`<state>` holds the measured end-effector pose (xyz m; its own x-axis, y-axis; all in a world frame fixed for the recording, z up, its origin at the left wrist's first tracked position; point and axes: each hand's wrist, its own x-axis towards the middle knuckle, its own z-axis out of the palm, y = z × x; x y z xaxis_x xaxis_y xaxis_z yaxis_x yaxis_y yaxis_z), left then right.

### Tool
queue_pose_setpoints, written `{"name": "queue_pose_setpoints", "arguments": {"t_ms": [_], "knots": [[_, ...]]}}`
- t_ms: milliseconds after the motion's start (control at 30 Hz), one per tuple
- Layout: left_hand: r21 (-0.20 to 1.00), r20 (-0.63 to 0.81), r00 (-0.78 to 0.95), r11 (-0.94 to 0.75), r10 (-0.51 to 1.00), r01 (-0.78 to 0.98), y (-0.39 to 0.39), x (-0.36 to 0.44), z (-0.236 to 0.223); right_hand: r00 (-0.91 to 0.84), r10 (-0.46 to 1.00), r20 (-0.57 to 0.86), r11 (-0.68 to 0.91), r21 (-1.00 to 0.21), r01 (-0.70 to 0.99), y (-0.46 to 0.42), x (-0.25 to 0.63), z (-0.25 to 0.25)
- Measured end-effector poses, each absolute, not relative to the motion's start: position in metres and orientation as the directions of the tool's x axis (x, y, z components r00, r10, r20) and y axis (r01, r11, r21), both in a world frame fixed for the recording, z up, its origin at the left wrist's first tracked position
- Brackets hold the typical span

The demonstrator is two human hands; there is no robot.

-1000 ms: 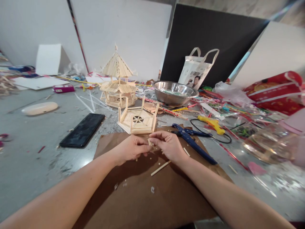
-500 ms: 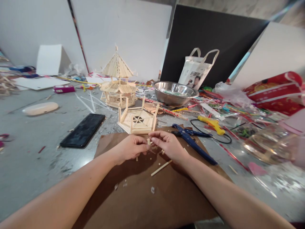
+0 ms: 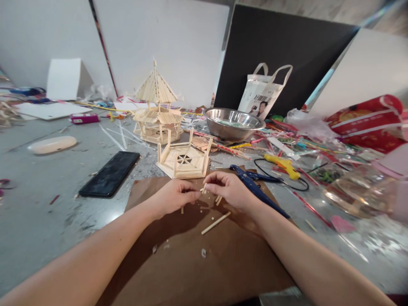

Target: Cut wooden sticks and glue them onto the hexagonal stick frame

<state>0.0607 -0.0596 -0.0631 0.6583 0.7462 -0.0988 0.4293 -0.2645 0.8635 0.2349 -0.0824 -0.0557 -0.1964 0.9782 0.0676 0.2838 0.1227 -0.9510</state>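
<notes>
Over the brown sheet [image 3: 197, 259], my left hand [image 3: 174, 197] and my right hand [image 3: 231, 190] meet fingertip to fingertip. Short pale wooden stick pieces [image 3: 203, 191] are pinched between them; which hand holds which piece is hard to make out. Just behind stands a hexagonal wooden stick base [image 3: 194, 173] with upright posts. A longer stick [image 3: 216, 223] lies on the sheet below my right hand, with a few short stick pieces [image 3: 218, 199] beside that hand.
A stick pavilion [image 3: 157, 112] and a metal bowl [image 3: 234, 123] stand farther back. To the right are blue-handled pliers [image 3: 255, 185], a yellow glue gun [image 3: 282, 165] and a clear container [image 3: 357, 195]. At left lie a black phone [image 3: 110, 174] and a white case [image 3: 52, 145].
The small stick pieces have tilted and shifted slightly right between my fingertips. My right hand has moved a little up and uncovered more of the stick and short pieces below.
</notes>
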Motion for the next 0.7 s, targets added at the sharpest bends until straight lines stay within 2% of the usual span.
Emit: {"name": "queue_pose_setpoints", "arguments": {"t_ms": [100, 200, 300, 400, 533, 700], "knots": [[0.788, 0.021, 0.592, -0.378, 0.806, 0.487, -0.057, 0.06, -0.062, -0.13, 0.984, 0.123, 0.169, -0.883, 0.439, -0.075, 0.255, -0.054], [0.64, 0.124, 0.548, -0.489, 0.827, 0.593, -0.056, 0.059, -0.063, -0.11, 0.976, 0.189, 0.212, -0.694, 0.689, -0.07, 0.271, -0.057], [0.495, 0.14, 0.565, -0.552, 0.813, 0.671, -0.056, 0.058, -0.064, -0.156, 0.965, 0.211, 0.242, -0.485, 0.841, -0.069, 0.274, -0.06], [0.389, 0.11, 0.581, -0.573, 0.806, 0.722, -0.056, 0.057, -0.067, -0.234, 0.954, 0.188, 0.288, -0.346, 0.893, -0.069, 0.27, -0.063], [0.337, 0.079, 0.592, -0.58, 0.802, 0.741, -0.056, 0.056, -0.069, -0.289, 0.947, 0.137, 0.317, -0.273, 0.908, -0.068, 0.266, -0.069], [0.319, 0.044, 0.59, -0.571, 0.806, 0.757, -0.055, 0.056, -0.068, -0.26, 0.955, 0.145, 0.292, -0.287, 0.912, -0.068, 0.269, -0.068]]}}
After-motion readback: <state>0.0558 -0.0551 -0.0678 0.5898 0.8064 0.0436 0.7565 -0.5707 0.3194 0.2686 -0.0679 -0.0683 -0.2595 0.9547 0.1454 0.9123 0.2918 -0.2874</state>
